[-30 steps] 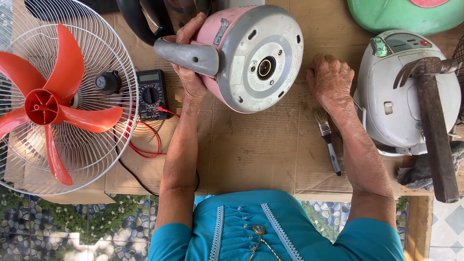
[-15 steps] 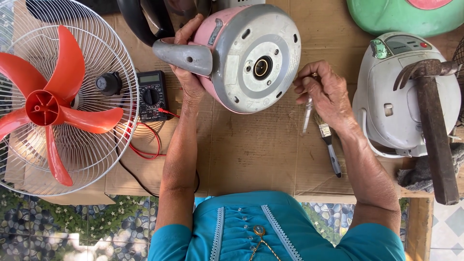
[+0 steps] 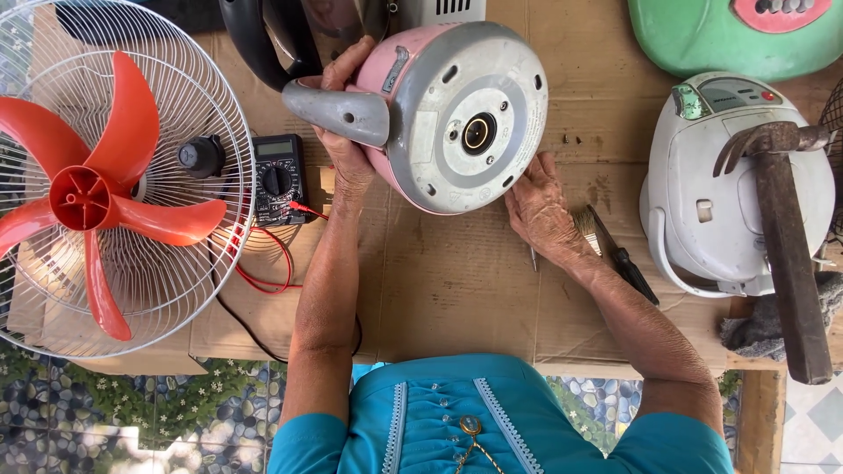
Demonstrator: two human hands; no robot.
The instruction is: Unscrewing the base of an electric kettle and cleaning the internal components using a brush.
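My left hand point(image 3: 347, 145) grips a pink electric kettle point(image 3: 457, 114) by its grey handle. The kettle is held tipped over above the cardboard, with its round grey underside facing up at me. My right hand point(image 3: 544, 211) rests against the kettle's lower right edge. Its fingers are closed on a thin screwdriver point(image 3: 533, 259), and only the metal tip shows below the hand. A small paintbrush point(image 3: 619, 254) with a black handle lies on the cardboard just right of that hand.
A red-bladed fan point(image 3: 97, 193) in a white grille lies at the left, beside a black multimeter point(image 3: 279, 180) with red and black leads. At the right are a white rice cooker point(image 3: 702, 228), a rusty hammer point(image 3: 786, 254) and a green appliance point(image 3: 729, 35). A dark kettle point(image 3: 263, 44) sits behind.
My right hand lifted a thin screwdriver off the cardboard and moved left and down to the kettle's edge. The kettle stayed in my left hand, shifting slightly.
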